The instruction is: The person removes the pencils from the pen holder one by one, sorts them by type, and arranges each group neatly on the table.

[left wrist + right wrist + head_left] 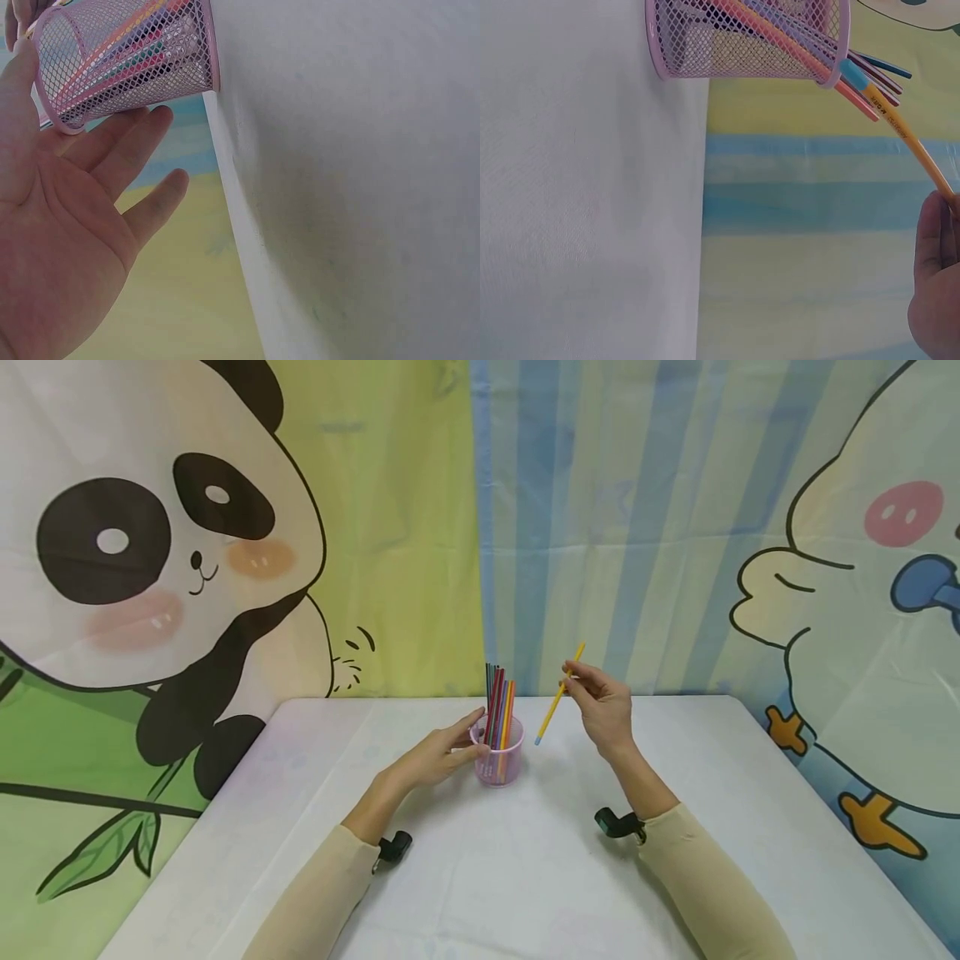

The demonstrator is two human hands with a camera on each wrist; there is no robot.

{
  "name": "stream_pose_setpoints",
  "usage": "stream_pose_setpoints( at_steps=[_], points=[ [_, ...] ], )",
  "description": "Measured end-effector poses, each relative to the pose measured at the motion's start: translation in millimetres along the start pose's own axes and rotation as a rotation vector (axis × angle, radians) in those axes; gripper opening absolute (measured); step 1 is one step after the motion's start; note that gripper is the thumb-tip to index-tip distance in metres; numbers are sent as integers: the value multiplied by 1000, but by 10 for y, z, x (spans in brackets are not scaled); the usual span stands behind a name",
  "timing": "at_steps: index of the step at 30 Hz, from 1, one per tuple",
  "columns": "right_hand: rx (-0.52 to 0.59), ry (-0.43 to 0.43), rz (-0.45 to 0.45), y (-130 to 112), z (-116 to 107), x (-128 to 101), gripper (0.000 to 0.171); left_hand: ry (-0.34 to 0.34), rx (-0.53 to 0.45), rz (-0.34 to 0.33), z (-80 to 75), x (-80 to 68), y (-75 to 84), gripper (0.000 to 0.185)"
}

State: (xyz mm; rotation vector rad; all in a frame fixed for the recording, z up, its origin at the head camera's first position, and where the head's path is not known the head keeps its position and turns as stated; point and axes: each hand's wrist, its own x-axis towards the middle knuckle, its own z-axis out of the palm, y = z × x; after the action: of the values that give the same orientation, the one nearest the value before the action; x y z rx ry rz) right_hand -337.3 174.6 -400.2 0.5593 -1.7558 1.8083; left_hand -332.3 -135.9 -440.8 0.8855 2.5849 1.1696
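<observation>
A pink mesh cup [498, 763] stands upright on the white table [525, 877], holding several coloured pencils [498, 703]. My left hand [442, 755] rests against the cup's left side with straight, relaxed fingers [127, 150]; the cup [127, 60] fills the top of the left wrist view. My right hand [602, 702] is raised just right of the cup and pinches a yellow pencil [559, 693] with a blue end, tilted, its low tip near the cup rim. In the right wrist view the yellow pencil [907, 139] runs from my fingertips [934, 240] toward the cup [750, 37].
Cartoon curtains hang behind the table: a panda [150, 552] on the left, a white bird [862, 610] on the right. The table's far edge [525, 697] lies just behind the cup. Small black wrist cameras [618, 823] sit on both forearms.
</observation>
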Motion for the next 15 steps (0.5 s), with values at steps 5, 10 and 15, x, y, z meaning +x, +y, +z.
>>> stream_pose_setpoints(
  at_steps=[5, 10, 15],
  points=[
    [-37, -23, 58, -6, -69, -12, 31, -6, 4, -4, 13, 36, -2, 77],
    [-91, -44, 102, -9, -106, -33, 33, -5, 4, -3, 20, 48, -2, 79],
    [-119, -63, 99, -3, -87, -26, 33, 5, 6, -10, 1, 19, -6, 78]
  ],
)
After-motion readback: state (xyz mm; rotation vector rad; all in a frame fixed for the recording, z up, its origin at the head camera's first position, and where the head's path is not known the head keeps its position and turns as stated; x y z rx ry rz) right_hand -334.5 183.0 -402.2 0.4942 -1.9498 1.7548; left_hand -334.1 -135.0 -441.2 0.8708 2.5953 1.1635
